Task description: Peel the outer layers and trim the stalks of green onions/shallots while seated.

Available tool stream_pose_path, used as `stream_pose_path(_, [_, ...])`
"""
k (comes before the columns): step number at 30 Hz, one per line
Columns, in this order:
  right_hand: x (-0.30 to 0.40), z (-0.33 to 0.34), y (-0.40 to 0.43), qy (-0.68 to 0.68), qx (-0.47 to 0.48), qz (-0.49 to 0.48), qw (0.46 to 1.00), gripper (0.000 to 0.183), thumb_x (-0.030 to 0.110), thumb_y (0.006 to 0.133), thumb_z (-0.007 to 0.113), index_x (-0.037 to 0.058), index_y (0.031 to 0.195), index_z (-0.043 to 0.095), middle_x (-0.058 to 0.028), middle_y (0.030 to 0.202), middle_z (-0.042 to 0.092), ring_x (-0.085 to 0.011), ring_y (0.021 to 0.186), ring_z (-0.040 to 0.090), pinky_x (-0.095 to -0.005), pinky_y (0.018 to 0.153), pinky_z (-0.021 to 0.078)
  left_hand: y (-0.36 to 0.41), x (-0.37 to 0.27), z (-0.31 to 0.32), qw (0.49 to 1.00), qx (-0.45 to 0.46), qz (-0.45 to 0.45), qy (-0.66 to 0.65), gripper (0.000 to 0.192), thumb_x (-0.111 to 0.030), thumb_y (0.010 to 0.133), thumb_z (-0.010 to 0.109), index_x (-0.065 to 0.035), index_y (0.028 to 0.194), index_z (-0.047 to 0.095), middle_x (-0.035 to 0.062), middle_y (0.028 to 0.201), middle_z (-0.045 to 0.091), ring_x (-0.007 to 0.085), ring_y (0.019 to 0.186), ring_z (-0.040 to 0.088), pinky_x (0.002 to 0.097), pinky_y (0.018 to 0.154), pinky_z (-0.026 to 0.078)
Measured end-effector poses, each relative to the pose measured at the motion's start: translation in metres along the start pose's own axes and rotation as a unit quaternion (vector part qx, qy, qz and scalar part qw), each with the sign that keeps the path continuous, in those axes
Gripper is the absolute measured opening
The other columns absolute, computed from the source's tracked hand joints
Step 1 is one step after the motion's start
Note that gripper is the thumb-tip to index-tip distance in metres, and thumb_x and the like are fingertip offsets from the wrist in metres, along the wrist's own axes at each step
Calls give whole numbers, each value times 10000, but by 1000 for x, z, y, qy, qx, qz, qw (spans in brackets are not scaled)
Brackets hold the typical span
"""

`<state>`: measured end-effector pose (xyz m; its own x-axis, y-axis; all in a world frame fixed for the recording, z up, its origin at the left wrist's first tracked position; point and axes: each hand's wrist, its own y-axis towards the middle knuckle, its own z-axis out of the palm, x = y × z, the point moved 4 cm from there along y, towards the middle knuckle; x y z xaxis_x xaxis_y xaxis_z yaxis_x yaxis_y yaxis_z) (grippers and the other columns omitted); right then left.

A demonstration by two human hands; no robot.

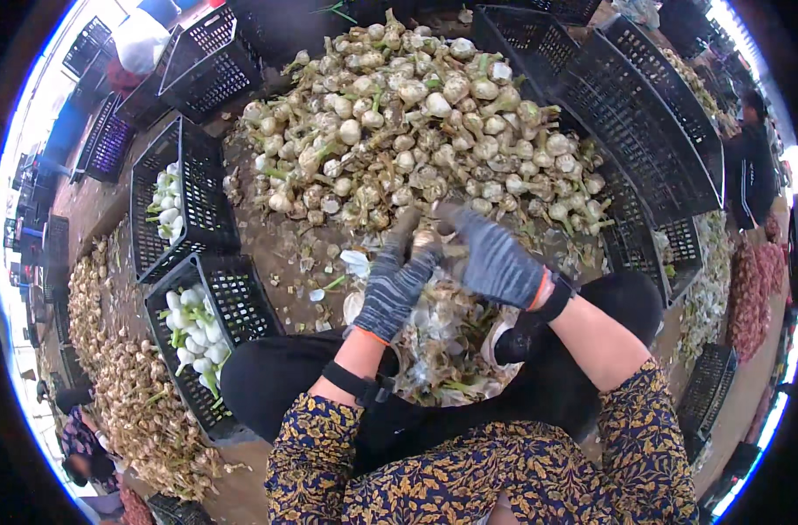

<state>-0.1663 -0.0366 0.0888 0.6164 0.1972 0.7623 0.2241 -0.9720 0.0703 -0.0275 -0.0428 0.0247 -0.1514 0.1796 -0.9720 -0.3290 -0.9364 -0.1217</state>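
My left hand (400,283), in a grey striped knit glove, grips a garlic bulb (426,237) between thumb and fingers. Close to its right is my gloved right hand (501,259), its fingers bent toward that bulb. Whether the right hand pinches anything is blurred and hidden. Just beyond both hands rises a heap of unpeeled garlic bulbs (412,125) with short stems. Beneath them, between my shoes, lies a pile of papery garlic skins and stem scraps (448,335). A white piece of skin (355,262) is left of my left hand.
At my left stands a black plastic crate (251,295) holding cleaned white garlic bulbs (195,328); another crate (205,197) sits behind it. Large black crates (635,125) line the right. More garlic (143,407) covers the floor lower left, near another person (87,440). Red mesh sacks (755,295) lie far right.
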Motion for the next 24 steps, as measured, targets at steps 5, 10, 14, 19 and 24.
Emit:
stream_pose_path(5, [-17,-2,-19,116,-113,149,976,294,204,798,557,-6,1004,566,-156,890,604,-264,797,587,-318,725,455,-3,-6,-2,981,-79,-111,-137,334,-264,863,485,-71,1136,481,61,943,553,174,798,570,306,620,516])
stream_pose_path(10, [-10,18,-12,99,-28,100,990,336,322,823,526,11,911,616,-143,736,626,-237,642,601,-333,607,467,-3,-8,1,993,-92,-8,-73,365,-266,872,451,-30,1150,465,93,1072,517,166,912,529,295,770,463])
stream_pose_path(14, [-11,20,-10,149,-17,134,980,355,338,827,526,-4,859,617,-172,671,607,-262,586,589,-337,562,454,-3,-17,2,987,-84,93,100,337,-226,892,431,-4,1143,469,120,1086,515,201,980,496,310,882,376])
stream_pose_path(19, [-13,18,-10,71,-7,60,996,321,303,821,524,-8,804,603,-177,649,596,-299,563,573,-357,533,446,-11,-26,5,970,-74,130,190,291,-192,883,470,3,1099,486,136,1070,521,220,985,496,320,882,373])
stream_pose_path(24, [-7,17,-12,-114,-4,-77,991,272,250,825,505,-5,779,587,-176,663,584,-316,603,570,-381,543,448,-14,-26,6,984,-67,96,132,259,-179,883,479,-10,1080,491,106,1028,522,174,935,491,300,858,381])
